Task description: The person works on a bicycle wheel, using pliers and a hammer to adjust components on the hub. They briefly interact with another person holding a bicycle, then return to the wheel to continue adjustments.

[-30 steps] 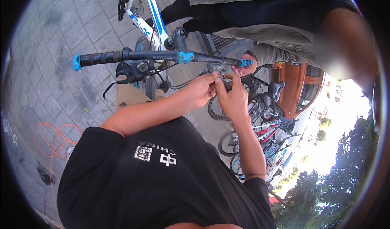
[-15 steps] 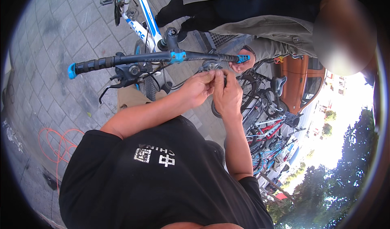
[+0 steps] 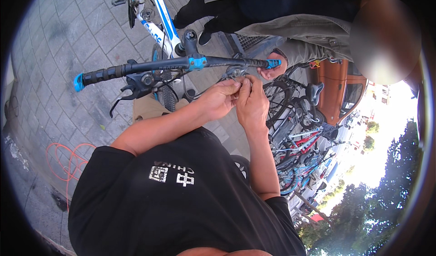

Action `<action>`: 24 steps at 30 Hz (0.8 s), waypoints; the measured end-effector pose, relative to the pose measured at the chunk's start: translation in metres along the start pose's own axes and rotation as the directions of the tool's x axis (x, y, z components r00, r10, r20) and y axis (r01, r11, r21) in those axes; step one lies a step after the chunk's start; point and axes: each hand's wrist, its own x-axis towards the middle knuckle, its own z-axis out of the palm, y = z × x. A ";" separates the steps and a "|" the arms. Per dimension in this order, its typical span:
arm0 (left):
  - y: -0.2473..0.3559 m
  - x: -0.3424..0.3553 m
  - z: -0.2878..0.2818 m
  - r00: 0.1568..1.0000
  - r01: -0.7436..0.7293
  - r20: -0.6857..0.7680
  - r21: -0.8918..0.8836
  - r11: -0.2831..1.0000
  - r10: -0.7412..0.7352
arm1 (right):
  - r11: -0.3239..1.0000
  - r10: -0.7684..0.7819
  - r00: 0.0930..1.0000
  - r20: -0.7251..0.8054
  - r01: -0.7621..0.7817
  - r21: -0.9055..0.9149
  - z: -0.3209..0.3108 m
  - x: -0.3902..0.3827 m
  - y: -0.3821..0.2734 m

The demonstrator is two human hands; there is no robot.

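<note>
In front of me is the black handlebar of a white and blue bicycle, with a blue stem clamp at its middle. My left hand and my right hand meet just below the bar's right half, fingers pinched together. What they pinch is hidden by the fingers. Right above the fingertips sits a grey brake and shifter unit, close to or touching them. Another brake lever unit hangs under the bar's left half. Another person's hand is at the bar's blue right end.
The other person stands across the bar, in a grey jacket. Several parked bicycles and an orange car are to the right. An orange hose or cord lies coiled on the grey paving at left.
My hands stay pinched together, shifting slightly, with my right hand a little further left and closer to the brake and shifter unit. The handlebar's left end has dipped slightly.
</note>
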 end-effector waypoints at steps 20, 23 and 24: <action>0.006 0.005 -0.010 0.995 0.097 -0.029 -0.013 0.995 -0.097 | 0.993 0.072 0.986 -0.151 -0.056 0.107 0.001 0.002 -0.023; 0.011 0.000 -0.012 0.993 0.121 0.001 0.053 0.991 -0.121 | 0.977 0.067 0.997 -0.042 -0.057 0.207 0.008 -0.005 -0.003; 0.014 0.000 -0.013 0.992 0.127 0.008 0.050 0.991 -0.128 | 0.971 0.068 0.996 -0.061 -0.052 0.234 0.009 -0.004 -0.002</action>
